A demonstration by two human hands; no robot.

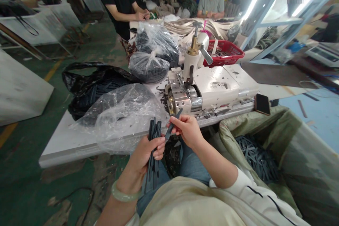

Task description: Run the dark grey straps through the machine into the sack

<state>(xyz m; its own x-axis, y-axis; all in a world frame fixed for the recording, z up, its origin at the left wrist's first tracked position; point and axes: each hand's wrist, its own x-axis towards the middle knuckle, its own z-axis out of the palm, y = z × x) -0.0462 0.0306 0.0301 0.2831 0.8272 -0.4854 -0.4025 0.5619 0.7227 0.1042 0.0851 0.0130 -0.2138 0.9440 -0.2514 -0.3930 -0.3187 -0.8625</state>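
Fingers point(159, 153), left hand point(144, 151): gripping a bundle of dark strips point(152, 127), seemingly aligning them. Fingers, right hand point(190, 131): pinching a single strip point(168, 132), apparently separating it, near the desk's point(66, 139) machine point(184, 103).

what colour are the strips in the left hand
The strips are dark blue-grey, best seen in the head view.

Person's left hand point(150, 151) curled, gripping; right hand point(188, 130) close beside it, set in a pinch; right forearm point(215, 160) slanted inward.
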